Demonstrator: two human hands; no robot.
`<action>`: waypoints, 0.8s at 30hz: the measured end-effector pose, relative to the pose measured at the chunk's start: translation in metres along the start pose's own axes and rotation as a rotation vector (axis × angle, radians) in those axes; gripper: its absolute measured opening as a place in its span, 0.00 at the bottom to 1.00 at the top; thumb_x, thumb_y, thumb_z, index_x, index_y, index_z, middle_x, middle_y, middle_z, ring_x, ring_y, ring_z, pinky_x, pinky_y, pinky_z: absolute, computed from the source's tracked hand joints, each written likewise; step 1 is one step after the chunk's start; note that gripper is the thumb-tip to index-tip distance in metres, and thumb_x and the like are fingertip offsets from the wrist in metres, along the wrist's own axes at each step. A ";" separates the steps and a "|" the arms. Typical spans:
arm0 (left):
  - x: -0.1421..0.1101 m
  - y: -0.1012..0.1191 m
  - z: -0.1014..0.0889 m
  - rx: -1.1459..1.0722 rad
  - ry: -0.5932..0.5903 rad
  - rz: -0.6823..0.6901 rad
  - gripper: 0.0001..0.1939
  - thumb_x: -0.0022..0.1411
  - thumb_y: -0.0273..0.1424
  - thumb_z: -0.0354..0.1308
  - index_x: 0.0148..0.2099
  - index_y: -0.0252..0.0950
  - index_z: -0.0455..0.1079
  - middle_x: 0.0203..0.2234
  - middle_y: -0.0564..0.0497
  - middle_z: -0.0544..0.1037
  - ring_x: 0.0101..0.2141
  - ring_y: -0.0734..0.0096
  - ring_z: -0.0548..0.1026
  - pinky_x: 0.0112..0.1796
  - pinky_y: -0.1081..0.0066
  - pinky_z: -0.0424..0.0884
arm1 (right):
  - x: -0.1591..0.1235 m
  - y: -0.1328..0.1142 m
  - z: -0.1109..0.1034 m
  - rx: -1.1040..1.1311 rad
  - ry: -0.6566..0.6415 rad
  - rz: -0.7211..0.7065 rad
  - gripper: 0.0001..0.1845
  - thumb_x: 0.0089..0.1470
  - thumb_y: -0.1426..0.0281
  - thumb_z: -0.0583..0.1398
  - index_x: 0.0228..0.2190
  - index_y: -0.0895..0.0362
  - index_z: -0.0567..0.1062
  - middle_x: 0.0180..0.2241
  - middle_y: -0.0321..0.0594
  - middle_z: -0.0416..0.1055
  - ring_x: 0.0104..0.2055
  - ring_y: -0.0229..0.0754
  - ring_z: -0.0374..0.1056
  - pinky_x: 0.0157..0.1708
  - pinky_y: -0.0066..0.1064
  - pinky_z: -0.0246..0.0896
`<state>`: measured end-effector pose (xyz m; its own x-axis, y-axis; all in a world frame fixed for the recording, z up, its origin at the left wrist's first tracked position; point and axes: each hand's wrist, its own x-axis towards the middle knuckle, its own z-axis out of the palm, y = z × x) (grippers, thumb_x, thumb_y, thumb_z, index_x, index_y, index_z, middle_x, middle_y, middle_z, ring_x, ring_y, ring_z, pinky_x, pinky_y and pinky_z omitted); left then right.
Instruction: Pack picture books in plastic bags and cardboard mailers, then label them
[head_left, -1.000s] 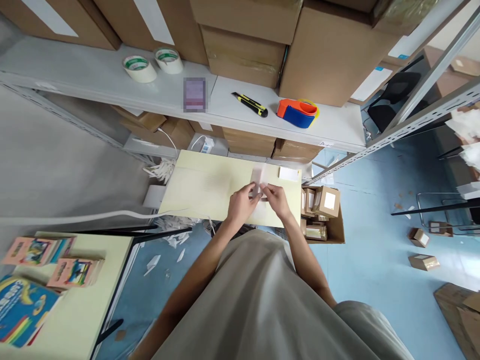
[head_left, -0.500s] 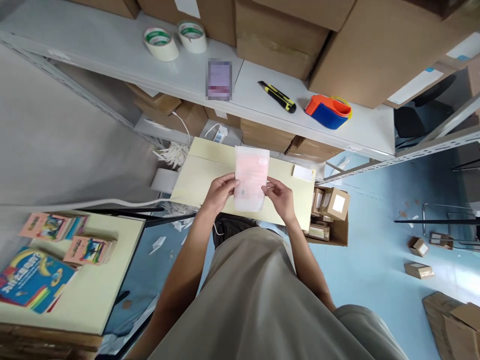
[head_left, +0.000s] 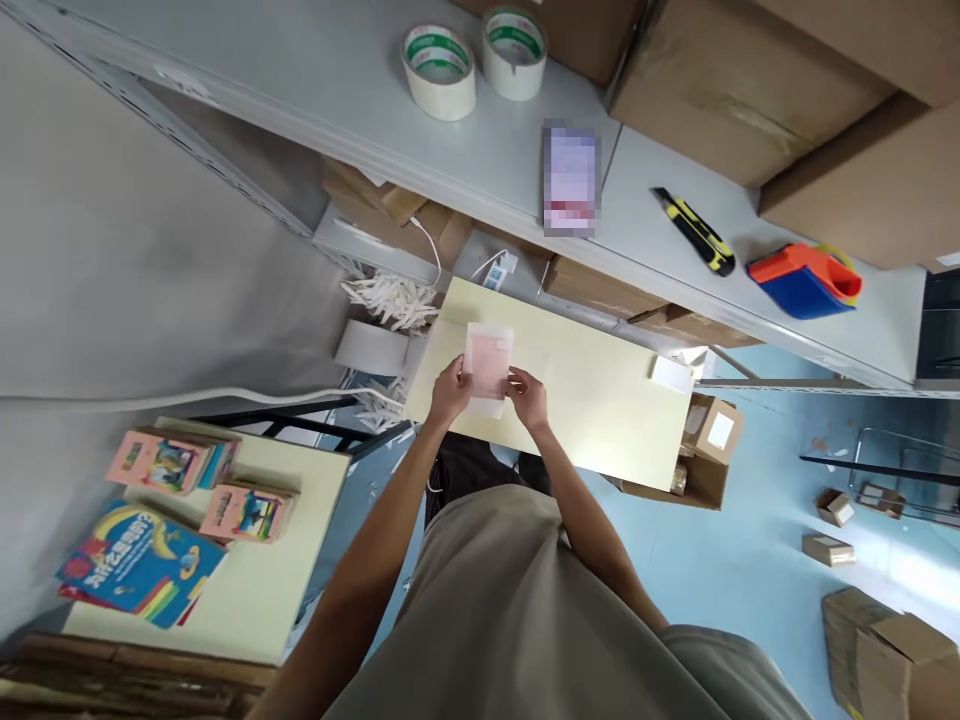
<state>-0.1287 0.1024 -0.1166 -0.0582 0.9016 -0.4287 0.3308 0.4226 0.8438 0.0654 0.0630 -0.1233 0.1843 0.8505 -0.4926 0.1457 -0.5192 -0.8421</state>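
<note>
A flat pinkish packet in a translucent white sleeve is held over the pale yellow table. My left hand grips its left edge, thumb on top. On the opposite edge, the fingers of my right hand pinch the sleeve near its lower corner. A small pale label shows at the packet's upper right. Whether its underside touches the tabletop, I cannot tell. A white box lies at the table's right end.
On the shelf sit two tape rolls, a blurred rectangle, a box cutter and an orange-blue tape dispenser. Books lie on a side table at left. Cartons stand right of the table.
Both hands have carried the packet down and away from me, so it looks smaller. The camera has turned left, and the shelf items sit further right in view.
</note>
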 end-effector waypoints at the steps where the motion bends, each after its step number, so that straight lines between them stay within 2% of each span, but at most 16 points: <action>1: 0.015 -0.008 -0.004 0.043 0.007 -0.026 0.30 0.62 0.36 0.64 0.65 0.36 0.82 0.54 0.38 0.88 0.61 0.38 0.82 0.66 0.52 0.76 | 0.012 0.002 0.016 -0.029 0.013 0.030 0.23 0.60 0.59 0.70 0.54 0.51 0.86 0.48 0.45 0.88 0.43 0.49 0.84 0.51 0.46 0.84; 3: 0.044 -0.018 -0.010 0.100 0.008 -0.072 0.35 0.63 0.34 0.64 0.72 0.34 0.77 0.61 0.35 0.85 0.67 0.35 0.79 0.72 0.48 0.70 | 0.037 0.003 0.043 -0.082 0.039 0.079 0.23 0.60 0.66 0.67 0.56 0.52 0.85 0.50 0.45 0.88 0.45 0.48 0.85 0.53 0.45 0.84; 6: 0.085 -0.023 -0.013 0.114 -0.037 -0.092 0.40 0.64 0.33 0.65 0.77 0.32 0.71 0.71 0.32 0.79 0.71 0.33 0.75 0.75 0.47 0.65 | 0.072 -0.001 0.069 -0.158 0.087 0.107 0.25 0.61 0.72 0.64 0.58 0.54 0.84 0.53 0.45 0.89 0.50 0.48 0.86 0.58 0.43 0.81; 10: 0.121 -0.024 -0.014 0.045 -0.076 -0.086 0.41 0.63 0.32 0.69 0.77 0.30 0.72 0.69 0.29 0.79 0.72 0.32 0.74 0.76 0.46 0.63 | 0.102 -0.010 0.083 -0.278 0.147 0.110 0.23 0.62 0.74 0.61 0.56 0.56 0.85 0.57 0.47 0.88 0.56 0.50 0.86 0.63 0.40 0.77; 13: 0.124 -0.030 -0.020 -0.027 -0.110 -0.090 0.41 0.63 0.34 0.72 0.76 0.29 0.73 0.68 0.27 0.80 0.71 0.33 0.76 0.75 0.46 0.64 | 0.099 -0.012 0.083 -0.353 0.161 0.110 0.19 0.64 0.70 0.61 0.53 0.58 0.85 0.59 0.52 0.86 0.55 0.49 0.86 0.62 0.38 0.76; 15: 0.112 -0.036 -0.030 -0.059 -0.136 -0.081 0.39 0.64 0.35 0.71 0.75 0.32 0.74 0.69 0.30 0.80 0.69 0.35 0.79 0.73 0.46 0.68 | 0.084 -0.012 0.080 -0.410 0.174 0.075 0.18 0.66 0.64 0.62 0.51 0.58 0.85 0.56 0.54 0.87 0.52 0.49 0.85 0.59 0.38 0.76; 17: 0.090 -0.043 -0.045 -0.084 -0.153 -0.082 0.34 0.66 0.35 0.68 0.73 0.33 0.76 0.69 0.32 0.80 0.66 0.37 0.82 0.71 0.47 0.73 | 0.060 -0.012 0.077 -0.462 0.175 0.015 0.19 0.66 0.57 0.62 0.46 0.56 0.85 0.48 0.52 0.89 0.48 0.50 0.85 0.55 0.39 0.77; 21: 0.025 -0.057 -0.072 -0.209 -0.132 -0.109 0.28 0.68 0.35 0.64 0.68 0.33 0.80 0.68 0.35 0.82 0.63 0.42 0.85 0.66 0.51 0.79 | 0.002 -0.014 0.074 -0.469 0.121 -0.067 0.29 0.65 0.40 0.59 0.32 0.51 0.81 0.33 0.48 0.86 0.39 0.53 0.83 0.45 0.40 0.76; 24: -0.028 -0.068 -0.083 -0.339 -0.054 -0.088 0.26 0.68 0.36 0.65 0.65 0.33 0.81 0.64 0.34 0.85 0.61 0.43 0.86 0.64 0.51 0.82 | -0.041 -0.016 0.075 -0.418 0.041 -0.120 0.34 0.62 0.33 0.59 0.29 0.50 0.79 0.31 0.47 0.85 0.36 0.54 0.84 0.41 0.40 0.75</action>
<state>-0.2280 0.0562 -0.1351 -0.0199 0.8579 -0.5134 -0.0051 0.5134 0.8582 -0.0176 0.0426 -0.1056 0.1796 0.9073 -0.3803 0.5475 -0.4134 -0.7276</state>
